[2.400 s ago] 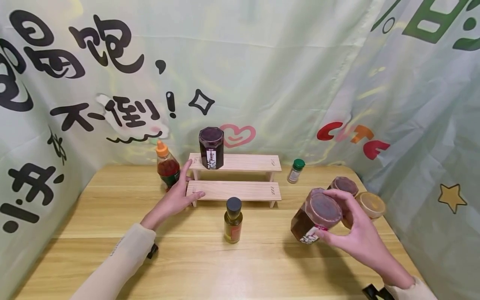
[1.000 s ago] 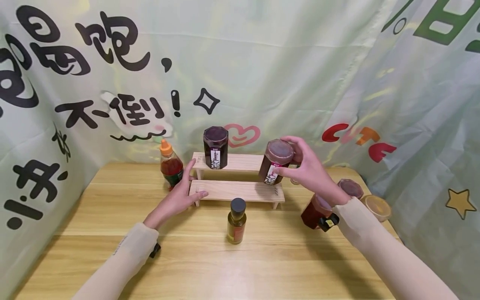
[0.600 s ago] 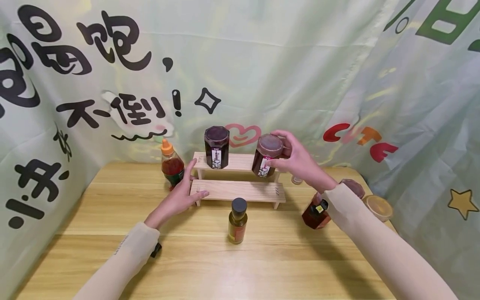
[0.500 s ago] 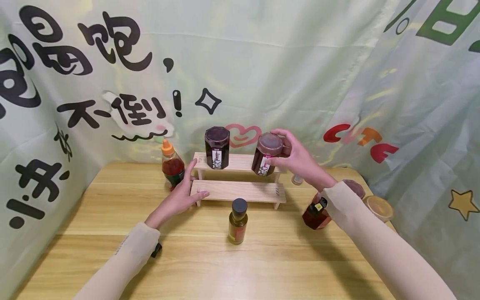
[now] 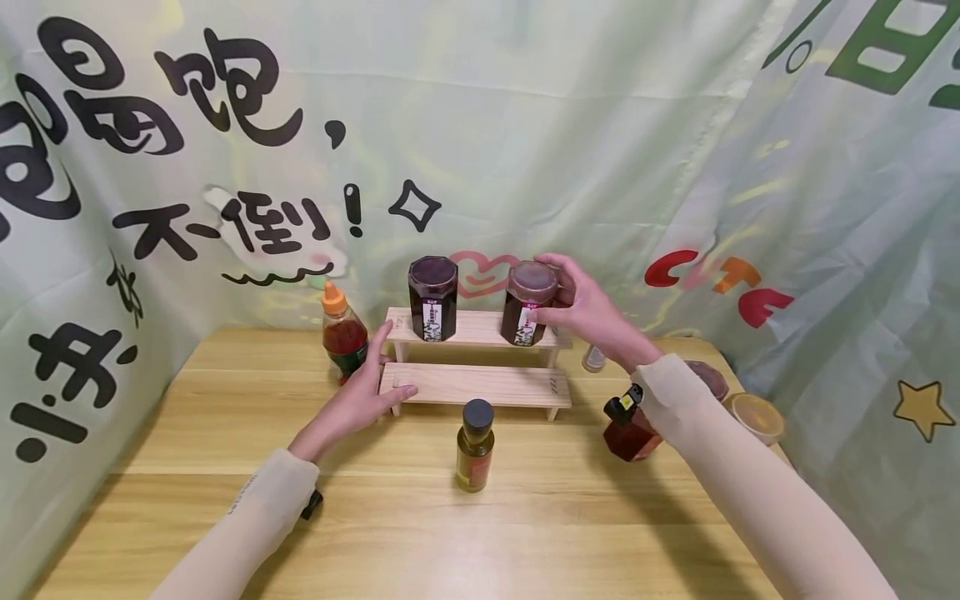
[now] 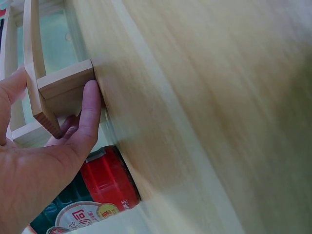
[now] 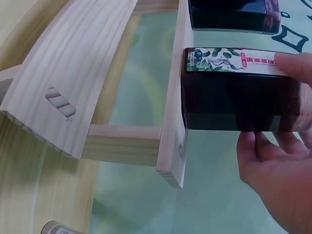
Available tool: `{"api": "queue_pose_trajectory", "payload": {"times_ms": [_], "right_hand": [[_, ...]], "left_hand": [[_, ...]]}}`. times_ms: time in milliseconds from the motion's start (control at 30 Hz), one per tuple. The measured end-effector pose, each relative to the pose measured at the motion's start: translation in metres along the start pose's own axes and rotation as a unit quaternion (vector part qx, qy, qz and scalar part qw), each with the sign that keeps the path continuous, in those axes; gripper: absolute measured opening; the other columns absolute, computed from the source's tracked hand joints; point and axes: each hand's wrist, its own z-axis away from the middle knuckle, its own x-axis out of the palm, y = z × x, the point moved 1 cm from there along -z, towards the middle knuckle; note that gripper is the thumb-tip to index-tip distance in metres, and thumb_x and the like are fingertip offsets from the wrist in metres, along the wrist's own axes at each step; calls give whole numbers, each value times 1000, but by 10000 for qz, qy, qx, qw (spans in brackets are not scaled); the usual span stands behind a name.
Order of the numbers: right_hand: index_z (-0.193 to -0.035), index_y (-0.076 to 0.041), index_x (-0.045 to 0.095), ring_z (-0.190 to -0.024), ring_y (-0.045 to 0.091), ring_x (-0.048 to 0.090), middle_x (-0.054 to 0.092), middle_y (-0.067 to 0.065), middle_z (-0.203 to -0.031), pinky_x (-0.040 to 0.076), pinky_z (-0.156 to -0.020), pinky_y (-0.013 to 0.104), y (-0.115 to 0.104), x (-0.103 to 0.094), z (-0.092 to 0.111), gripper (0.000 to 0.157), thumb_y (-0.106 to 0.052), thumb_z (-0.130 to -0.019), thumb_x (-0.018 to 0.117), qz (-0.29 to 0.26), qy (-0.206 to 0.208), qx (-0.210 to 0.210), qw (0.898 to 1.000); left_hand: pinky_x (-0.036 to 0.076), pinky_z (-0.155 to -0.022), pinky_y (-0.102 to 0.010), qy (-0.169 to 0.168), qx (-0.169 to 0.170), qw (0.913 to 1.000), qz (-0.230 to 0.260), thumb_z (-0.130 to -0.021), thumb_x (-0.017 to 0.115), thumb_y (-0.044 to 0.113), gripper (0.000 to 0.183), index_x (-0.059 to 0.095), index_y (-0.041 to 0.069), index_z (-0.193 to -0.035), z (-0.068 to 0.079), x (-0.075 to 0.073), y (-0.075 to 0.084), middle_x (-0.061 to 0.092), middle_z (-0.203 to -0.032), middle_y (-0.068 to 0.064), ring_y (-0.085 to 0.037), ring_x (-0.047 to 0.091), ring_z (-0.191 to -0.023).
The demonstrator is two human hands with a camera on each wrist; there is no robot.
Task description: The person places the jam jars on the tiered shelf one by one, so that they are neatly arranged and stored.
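Note:
A two-step wooden rack (image 5: 472, 383) stands on the table. My left hand (image 5: 363, 390) holds its left end; in the left wrist view the thumb lies on one side of a board and fingers reach round by the leg (image 6: 66, 83). My right hand (image 5: 588, 312) grips a dark jam jar (image 5: 522, 321) with a purplish lid and white label, upright at the right of the upper step. In the right wrist view the jar's base meets the board, thumb on the label side, fingers opposite. Another dark jar (image 5: 433, 300) stands on the upper step's left.
A sauce bottle (image 5: 345, 333) with an orange cap is beside my left hand. A black-capped bottle (image 5: 475, 450) stands before the rack. Right of it are a small shaker (image 5: 593, 359), a red-brown jar (image 5: 630, 437), a yellow-lidded jar (image 5: 757, 417) and another purplish-lidded jar (image 5: 708, 377), partly behind my sleeve.
My right hand has carried the jam jar from the table's right side, left and back, onto the upper step, going from tilted to upright. The left hand has stayed at the rack's end.

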Motion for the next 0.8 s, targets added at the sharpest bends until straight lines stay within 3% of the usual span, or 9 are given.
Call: {"api": "queue_pose_trajectory", "payload": {"times_ms": [533,800], "right_hand": [[-169,-12,33,-145,35,52,51,17,-158,43,-119,54,1,-2,-6,91,12,-94,78,-240,-334,-65,9991],[-172,-14,25,-147,36,49,49,19,-160,41,-120,56,0,-3,-3,95,6,-96,79,-85,-376,50,9992]], "left_hand": [[44,-108,-73,-20,10,10000,30,-103,81,30,111,-3,32,-176,0,0,-1,43,-156,-42,-58,53,-137],[47,-106,-71,-7,26,10000,10,-103,81,30,112,-5,32,-176,0,0,-3,47,-154,-42,-56,55,-135]]}}
